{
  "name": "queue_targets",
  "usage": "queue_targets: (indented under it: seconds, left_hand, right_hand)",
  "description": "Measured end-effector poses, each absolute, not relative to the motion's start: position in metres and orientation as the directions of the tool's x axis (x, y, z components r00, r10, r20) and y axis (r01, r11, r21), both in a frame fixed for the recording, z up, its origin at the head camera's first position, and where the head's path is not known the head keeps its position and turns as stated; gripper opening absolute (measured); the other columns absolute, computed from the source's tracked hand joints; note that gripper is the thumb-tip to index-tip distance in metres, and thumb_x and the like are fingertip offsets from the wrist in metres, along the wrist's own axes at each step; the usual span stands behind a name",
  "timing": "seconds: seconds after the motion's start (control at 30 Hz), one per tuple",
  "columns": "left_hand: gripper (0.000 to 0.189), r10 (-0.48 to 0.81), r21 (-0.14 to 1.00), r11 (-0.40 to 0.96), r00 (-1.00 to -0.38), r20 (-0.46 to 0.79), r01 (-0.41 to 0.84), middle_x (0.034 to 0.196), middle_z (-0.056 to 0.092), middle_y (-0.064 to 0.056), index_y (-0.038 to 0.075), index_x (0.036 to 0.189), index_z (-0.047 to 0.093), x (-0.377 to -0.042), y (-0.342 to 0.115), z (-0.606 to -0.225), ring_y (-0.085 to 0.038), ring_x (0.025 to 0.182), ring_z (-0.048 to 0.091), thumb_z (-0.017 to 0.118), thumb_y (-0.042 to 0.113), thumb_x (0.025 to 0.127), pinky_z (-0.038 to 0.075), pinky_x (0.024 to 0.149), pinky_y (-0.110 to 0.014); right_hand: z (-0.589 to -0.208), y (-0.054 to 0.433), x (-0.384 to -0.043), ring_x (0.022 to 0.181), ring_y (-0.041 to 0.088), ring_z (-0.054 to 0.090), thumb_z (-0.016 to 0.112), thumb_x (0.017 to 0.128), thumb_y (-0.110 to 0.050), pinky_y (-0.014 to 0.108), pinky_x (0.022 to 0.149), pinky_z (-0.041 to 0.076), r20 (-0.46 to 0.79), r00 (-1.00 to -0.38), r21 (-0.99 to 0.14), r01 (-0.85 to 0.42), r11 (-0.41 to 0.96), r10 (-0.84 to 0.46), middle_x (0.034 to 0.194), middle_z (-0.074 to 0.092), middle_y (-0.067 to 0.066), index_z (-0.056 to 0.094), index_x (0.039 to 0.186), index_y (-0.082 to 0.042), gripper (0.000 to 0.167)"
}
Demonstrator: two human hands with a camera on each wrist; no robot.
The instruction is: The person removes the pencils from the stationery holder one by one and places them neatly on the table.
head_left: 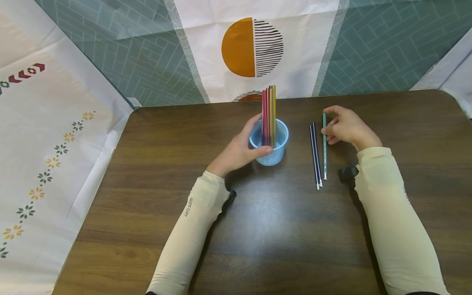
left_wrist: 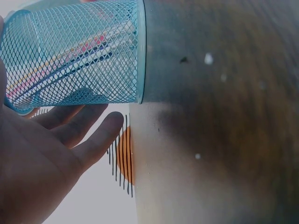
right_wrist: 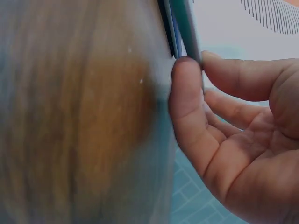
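My left hand (head_left: 239, 150) grips a light blue mesh pencil cup (head_left: 270, 158) at the table's middle, thumb at the near rim and fingers round the far left side. Several red, pink and yellow pencils (head_left: 268, 116) stand upright in the cup. Through the mesh wall (left_wrist: 74, 28) in the left wrist view, their lower ends show. To the right, my right hand (head_left: 348, 126) pinches a teal pencil (head_left: 325, 157) near its far end, between thumb and index finger. Two dark blue pencils (head_left: 315, 157) lie side by side just left of it, their silvery ends toward me.
The brown wooden table (head_left: 155, 213) ends at a far edge close beyond the cup. Behind it hangs a teal and white patterned cloth (head_left: 295, 49). A white flowered cloth (head_left: 44, 131) borders the left side.
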State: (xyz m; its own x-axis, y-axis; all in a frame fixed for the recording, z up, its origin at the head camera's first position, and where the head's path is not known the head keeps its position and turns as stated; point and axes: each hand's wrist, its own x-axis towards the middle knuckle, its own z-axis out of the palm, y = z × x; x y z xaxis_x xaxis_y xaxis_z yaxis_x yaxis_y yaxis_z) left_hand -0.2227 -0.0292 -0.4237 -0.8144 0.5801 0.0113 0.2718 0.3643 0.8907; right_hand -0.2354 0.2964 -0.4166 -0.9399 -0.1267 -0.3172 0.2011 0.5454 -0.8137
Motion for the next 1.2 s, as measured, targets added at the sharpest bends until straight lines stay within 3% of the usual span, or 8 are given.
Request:
queue_targets:
  seconds: [0.27, 0.5, 0.87, 1.2]
  left_hand:
    - [0.092, 0.579, 0.891, 0.369, -0.815, 0.000, 0.263, 0.153, 0.038, -0.003, 0.038, 0.159, 0.017, -0.222, -0.028, -0.425, -0.026, 0.127, 0.046, 0.076, 0.044, 0.089, 0.046, 0.100, -0.050]
    - [0.091, 0.577, 0.898, 0.363, -0.817, -0.007, 0.249, 0.148, 0.041, -0.003, 0.039, 0.158, 0.019, -0.221, -0.026, -0.425, -0.026, 0.124, 0.047, 0.077, 0.044, 0.088, 0.047, 0.098, -0.048]
    - [0.093, 0.581, 0.896, 0.362, -0.814, -0.003, 0.255, 0.154, 0.037, -0.002, 0.037, 0.159, 0.018, -0.222, -0.027, -0.424, -0.026, 0.128, 0.045, 0.077, 0.043, 0.088, 0.045, 0.100, -0.050]
    - [0.092, 0.577, 0.893, 0.374, -0.817, -0.012, 0.252, 0.156, 0.034, -0.002, 0.038, 0.159, 0.017, -0.224, -0.029, -0.424, -0.026, 0.130, 0.043, 0.076, 0.043, 0.089, 0.044, 0.102, -0.051]
  right_hand:
    - [-0.419, 0.293, -0.233, 0.075, 0.028, 0.060, 0.061, 0.096, 0.003, 0.034, 0.064, 0.058, -0.363, -0.924, -0.770, 0.222, 0.598, -0.124, 0.097, 0.057, 0.021, 0.028, 0.153, 0.005, 0.065]
    - [-0.421, 0.292, -0.232, 0.068, 0.025, 0.060, 0.063, 0.093, 0.005, 0.033, 0.060, 0.057, -0.368, -0.922, -0.751, 0.219, 0.623, -0.119, 0.091, 0.058, 0.020, 0.031, 0.149, 0.008, 0.065]
    - [-0.422, 0.287, -0.235, 0.062, 0.023, 0.061, 0.064, 0.091, 0.009, 0.034, 0.057, 0.058, -0.380, -0.919, -0.718, 0.223, 0.659, -0.103, 0.083, 0.058, 0.020, 0.029, 0.151, 0.011, 0.070]
    - [-0.418, 0.278, -0.236, 0.063, 0.022, 0.064, 0.061, 0.093, 0.009, 0.035, 0.059, 0.059, -0.382, -0.919, -0.728, 0.234, 0.645, -0.098, 0.088, 0.059, 0.022, 0.028, 0.153, 0.009, 0.069]
